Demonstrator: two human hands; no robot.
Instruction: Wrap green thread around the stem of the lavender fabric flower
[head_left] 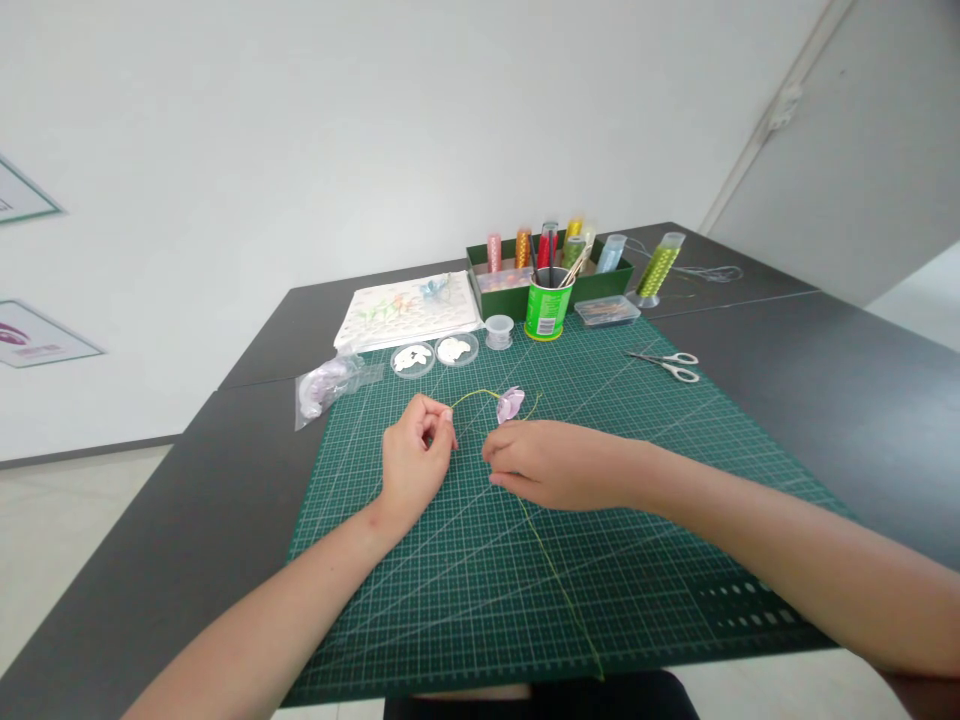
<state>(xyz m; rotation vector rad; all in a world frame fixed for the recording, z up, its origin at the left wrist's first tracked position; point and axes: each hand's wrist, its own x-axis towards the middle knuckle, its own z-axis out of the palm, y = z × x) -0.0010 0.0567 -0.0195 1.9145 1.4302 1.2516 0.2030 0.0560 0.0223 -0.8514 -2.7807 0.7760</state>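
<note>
Over the middle of the green cutting mat, my left hand pinches a thin yellow-green thread. The thread arches to a small pale purple flower, which sits just beyond my right hand. My right hand is turned palm down with its fingers drawn together; what its fingertips hold is hidden. More of the same thread comes out below the right hand and trails down the mat to its front edge. A short thread end sticks up to the right of the flower.
Behind the hands stand round dishes with white pieces, a small clear jar, a green can of tools and a green box of thread spools. Scissors lie right, a plastic bag left, a white board behind.
</note>
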